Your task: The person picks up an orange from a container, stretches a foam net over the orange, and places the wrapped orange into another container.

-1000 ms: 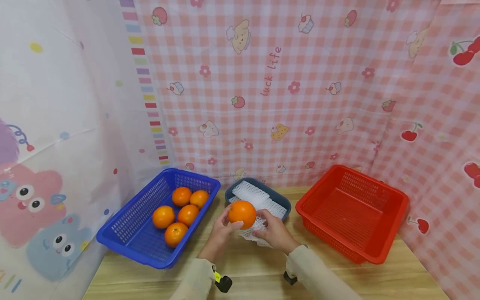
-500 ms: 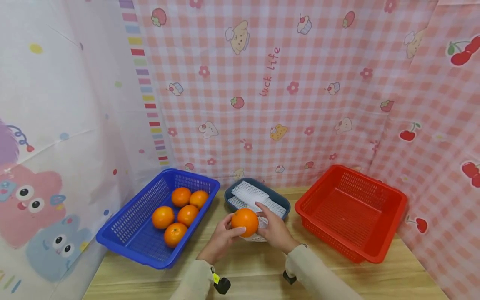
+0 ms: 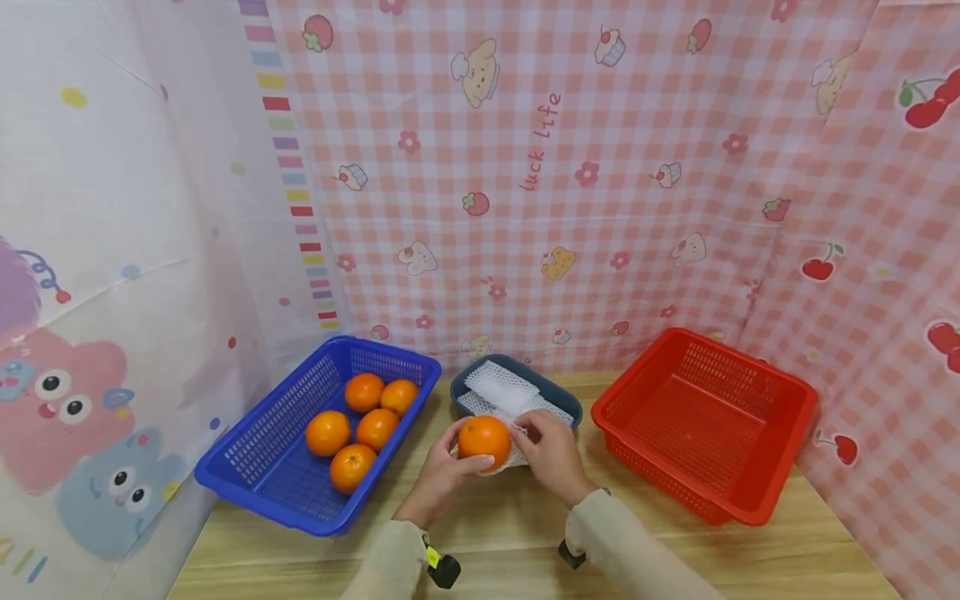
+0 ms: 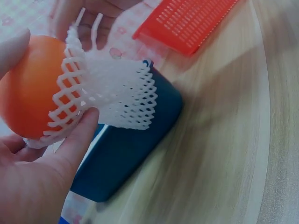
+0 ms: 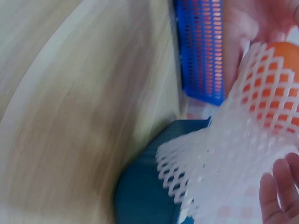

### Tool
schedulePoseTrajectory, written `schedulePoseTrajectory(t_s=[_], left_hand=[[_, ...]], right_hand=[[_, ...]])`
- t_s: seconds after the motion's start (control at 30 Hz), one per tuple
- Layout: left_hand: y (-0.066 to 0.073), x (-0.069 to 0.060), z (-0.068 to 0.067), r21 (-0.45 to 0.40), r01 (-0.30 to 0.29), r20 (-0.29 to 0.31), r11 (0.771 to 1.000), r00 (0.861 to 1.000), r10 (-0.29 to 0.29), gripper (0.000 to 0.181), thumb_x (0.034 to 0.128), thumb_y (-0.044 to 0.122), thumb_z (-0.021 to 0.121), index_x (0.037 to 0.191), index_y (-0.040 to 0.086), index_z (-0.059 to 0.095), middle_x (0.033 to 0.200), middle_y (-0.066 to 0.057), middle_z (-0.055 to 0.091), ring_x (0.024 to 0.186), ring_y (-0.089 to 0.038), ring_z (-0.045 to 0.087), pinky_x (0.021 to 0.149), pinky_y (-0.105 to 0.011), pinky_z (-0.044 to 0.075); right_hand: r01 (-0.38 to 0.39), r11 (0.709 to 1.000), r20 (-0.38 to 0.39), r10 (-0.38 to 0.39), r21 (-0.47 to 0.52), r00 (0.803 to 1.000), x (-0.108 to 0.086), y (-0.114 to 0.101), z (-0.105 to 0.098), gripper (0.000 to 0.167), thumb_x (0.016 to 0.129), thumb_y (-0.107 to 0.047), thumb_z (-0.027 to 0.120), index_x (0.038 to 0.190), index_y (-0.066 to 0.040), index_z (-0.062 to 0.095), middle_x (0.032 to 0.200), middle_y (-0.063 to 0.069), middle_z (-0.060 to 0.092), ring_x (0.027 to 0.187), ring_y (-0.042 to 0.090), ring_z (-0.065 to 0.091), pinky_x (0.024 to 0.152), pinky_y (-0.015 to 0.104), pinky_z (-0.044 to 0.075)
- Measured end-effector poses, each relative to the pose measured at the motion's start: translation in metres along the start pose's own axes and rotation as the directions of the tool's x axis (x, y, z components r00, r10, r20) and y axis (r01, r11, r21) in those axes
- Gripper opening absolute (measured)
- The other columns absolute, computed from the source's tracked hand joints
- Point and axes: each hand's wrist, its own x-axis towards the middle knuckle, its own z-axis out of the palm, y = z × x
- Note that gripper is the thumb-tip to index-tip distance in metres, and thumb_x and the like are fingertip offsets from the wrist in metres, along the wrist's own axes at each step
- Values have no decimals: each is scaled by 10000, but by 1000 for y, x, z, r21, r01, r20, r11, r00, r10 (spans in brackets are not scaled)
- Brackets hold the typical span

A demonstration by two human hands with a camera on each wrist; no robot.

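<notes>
The left hand [image 3: 441, 477] grips an orange [image 3: 483, 442] between thumb and fingers. A white foam net [image 4: 70, 95] lies against the orange's far side, with a left fingertip pressed on it in the left wrist view. The right hand [image 3: 553, 457] is at the orange's right and pinches the edge of the net, its strands stretched toward those fingers. In the right wrist view the net [image 5: 271, 93] covers part of the orange, and its loose end hangs over the dark teal tray [image 5: 145, 186]. More folded nets [image 3: 501, 385] lie in that tray [image 3: 566, 397].
On the left stands a blue basket [image 3: 262, 500] with several oranges [image 3: 327, 433]. A red basket [image 3: 697, 425] with nothing in it stands on the right. Patterned cloth [image 3: 570, 217] hangs behind the wooden table [image 3: 495, 558].
The orange has moved slightly down, onto the net. The right fingers, earlier spread beside the orange, have drawn together at the net's edge.
</notes>
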Motion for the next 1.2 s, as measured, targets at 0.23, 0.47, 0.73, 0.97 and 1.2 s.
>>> schedulePoseTrajectory(t_s=[0.23,0.47,0.73,0.97,1.2], left_hand=[[-5,-1,2,103,-29,-48,994,998,34,826,759,97,812,1412,55,306,1372,-191,440,1130,-309,514,938,-404,483],[-8,-2,2,174,-48,-84,984,994,64,980,727,89,843,1498,97,238,1430,-173,392,1182,-307,488,1006,-401,431],[-5,-5,0,-6,-59,-38,998,998,59,841,857,75,702,1519,121,185,1467,-224,324,1169,-306,508,953,-382,475],[-7,-5,-1,-118,-83,-80,990,994,74,793,866,30,670,1507,-2,205,1489,-254,316,1194,-276,496,981,-336,451],[-9,-6,-2,6,-136,-124,991,983,136,766,788,26,770,1433,-29,360,1349,-211,507,1146,-259,536,935,-287,475]], right_hand=[[56,995,-69,-50,88,996,-5,-15,5,97,822,-63,772,880,-95,701,832,-23,652,715,112,580,654,258,540],[167,978,-96,-155,123,983,-12,-23,9,125,817,-39,770,892,-102,692,862,-28,638,756,120,592,666,265,553],[185,977,-120,-172,103,978,-14,-19,10,179,783,26,779,882,-73,667,881,6,623,809,141,600,701,275,559],[58,985,-55,-49,166,997,-18,-14,9,216,815,-35,773,989,-33,644,926,46,641,836,199,647,745,322,567],[-67,988,42,62,141,997,-17,-15,9,503,870,-226,745,1303,-65,545,883,-3,624,795,152,623,773,352,553]])
